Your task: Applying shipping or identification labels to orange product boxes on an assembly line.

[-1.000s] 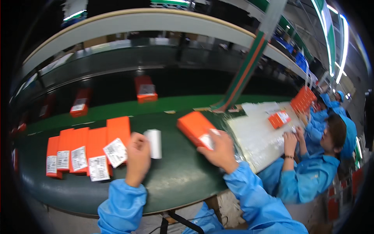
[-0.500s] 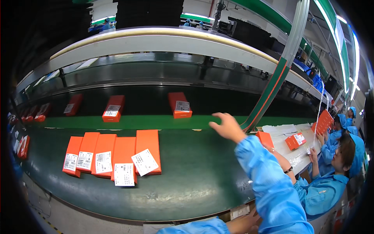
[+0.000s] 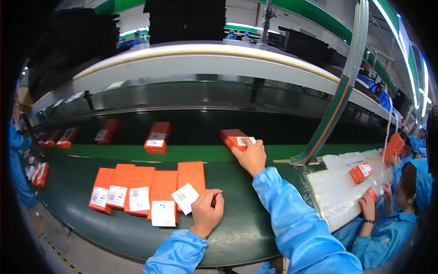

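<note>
My right hand [image 3: 252, 156] reaches over the far strip of the green bench and is closed on an orange box [image 3: 229, 135] with a white label on its top. My left hand [image 3: 208, 211] hovers over the near surface with its fingers curled in and nothing visible in them. Just left of it lies a row of several flat orange boxes [image 3: 119, 176], side by side and each bearing a white label. On the rightmost box [image 3: 191, 172], a tilted white label [image 3: 185, 198] sticks out past the edge, close to my left knuckles.
More labelled orange boxes [image 3: 157, 134] stand spaced along the far dark strip. A slanted metal post [image 3: 340, 98] rises at the right. Beyond it, a co-worker [image 3: 401, 219] handles a small orange box at a plastic-covered table [image 3: 326, 196], where another box [image 3: 361, 172] lies.
My right hand has come left and down onto the orange box and taken hold. My left hand has risen from the lower edge to beside the row. The view has shifted slightly.
</note>
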{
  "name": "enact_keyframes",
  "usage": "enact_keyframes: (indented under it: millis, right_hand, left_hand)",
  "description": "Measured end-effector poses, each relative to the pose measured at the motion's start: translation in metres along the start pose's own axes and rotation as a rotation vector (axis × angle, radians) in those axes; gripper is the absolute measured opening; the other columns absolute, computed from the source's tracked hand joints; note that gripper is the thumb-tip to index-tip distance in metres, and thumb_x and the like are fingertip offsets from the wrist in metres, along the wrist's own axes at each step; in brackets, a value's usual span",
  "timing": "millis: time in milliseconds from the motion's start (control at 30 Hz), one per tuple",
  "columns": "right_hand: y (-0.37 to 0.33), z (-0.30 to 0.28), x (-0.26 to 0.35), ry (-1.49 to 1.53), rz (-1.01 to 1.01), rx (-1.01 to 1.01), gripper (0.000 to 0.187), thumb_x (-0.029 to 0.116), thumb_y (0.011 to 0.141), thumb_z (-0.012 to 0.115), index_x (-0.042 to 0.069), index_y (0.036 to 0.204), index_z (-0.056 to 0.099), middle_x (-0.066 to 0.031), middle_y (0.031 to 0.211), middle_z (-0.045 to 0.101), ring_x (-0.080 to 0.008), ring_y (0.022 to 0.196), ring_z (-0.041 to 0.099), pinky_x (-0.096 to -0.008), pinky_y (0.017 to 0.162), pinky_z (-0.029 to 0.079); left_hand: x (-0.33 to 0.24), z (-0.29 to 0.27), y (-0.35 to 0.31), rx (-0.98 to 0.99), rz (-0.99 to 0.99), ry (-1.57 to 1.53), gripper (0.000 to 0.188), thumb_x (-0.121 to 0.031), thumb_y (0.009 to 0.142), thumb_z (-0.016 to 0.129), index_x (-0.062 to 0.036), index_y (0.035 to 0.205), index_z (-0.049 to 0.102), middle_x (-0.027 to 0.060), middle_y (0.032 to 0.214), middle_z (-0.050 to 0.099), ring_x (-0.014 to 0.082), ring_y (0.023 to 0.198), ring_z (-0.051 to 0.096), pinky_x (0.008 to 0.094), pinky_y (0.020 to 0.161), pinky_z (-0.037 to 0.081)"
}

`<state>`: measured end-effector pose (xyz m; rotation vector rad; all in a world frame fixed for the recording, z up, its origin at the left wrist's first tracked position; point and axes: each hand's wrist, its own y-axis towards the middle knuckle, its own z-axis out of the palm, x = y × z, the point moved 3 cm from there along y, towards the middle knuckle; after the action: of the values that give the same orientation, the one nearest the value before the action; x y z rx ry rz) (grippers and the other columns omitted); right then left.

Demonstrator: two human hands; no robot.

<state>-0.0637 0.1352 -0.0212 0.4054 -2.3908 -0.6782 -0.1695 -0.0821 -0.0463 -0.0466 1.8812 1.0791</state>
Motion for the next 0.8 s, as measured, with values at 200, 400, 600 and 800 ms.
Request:
enact_keyframes:
  millis: [200, 400, 600, 800]
  right_hand:
    - [-0.158, -0.115, -0.031, -0.032, -0.191, -0.009, 0.042, 0.028, 0.073, 0.081, 0.011, 0.11, 0.071, -0.0177, 0.113, 0.057, -0.0355, 0.112, 0.052, -0.0444, 0.094, 0.04]
    - [-0.165, -0.127, -0.038, 0.642, -0.024, 0.03, 0.043, 0.001, 0.085, 0.067, 0.008, 0.126, 0.054, -0.0116, 0.094, 0.065, -0.0199, 0.093, 0.064, -0.0339, 0.08, 0.049]
    - [-0.139, -0.15, -0.004, 1.172, 0.221, 0.158, 0.054, 0.0, 0.088, 0.069, 0.002, 0.135, 0.041, -0.011, 0.095, 0.07, -0.011, 0.082, 0.067, -0.0258, 0.073, 0.055]
    - [-0.14, -0.15, -0.011, 1.297, 0.47, 0.548, 0.048, 0.008, 0.09, 0.071, 0.002, 0.129, 0.043, -0.0084, 0.088, 0.07, -0.0093, 0.075, 0.063, -0.0233, 0.068, 0.05]
  left_hand:
    - [-0.036, 0.034, -0.006, 0.073, 0.239, -0.032, 0.01, 0.005, 0.079, 0.063, 0.0005, 0.087, 0.065, 0.0114, 0.076, 0.063, 0.0265, 0.064, 0.061, 0.0344, 0.058, 0.049]
    - [-0.054, 0.06, 0.004, 0.068, 0.13, -0.226, 0.019, 0.003, 0.083, 0.063, 0.0009, 0.102, 0.061, 0.0088, 0.083, 0.061, 0.0178, 0.071, 0.059, 0.0297, 0.063, 0.048]
    - [-0.028, 0.063, -0.009, 0.367, -0.427, -0.686, 0.012, -0.006, 0.095, 0.062, 0.0014, 0.102, 0.057, 0.0088, 0.107, 0.066, 0.0118, 0.096, 0.065, 0.0283, 0.085, 0.054]
    - [-0.041, 0.063, -0.003, 0.477, -0.848, -1.219, 0.033, -0.025, 0.105, 0.041, 0.0029, 0.115, 0.056, 0.0165, 0.107, 0.066, 0.0256, 0.097, 0.069, 0.0377, 0.083, 0.059]
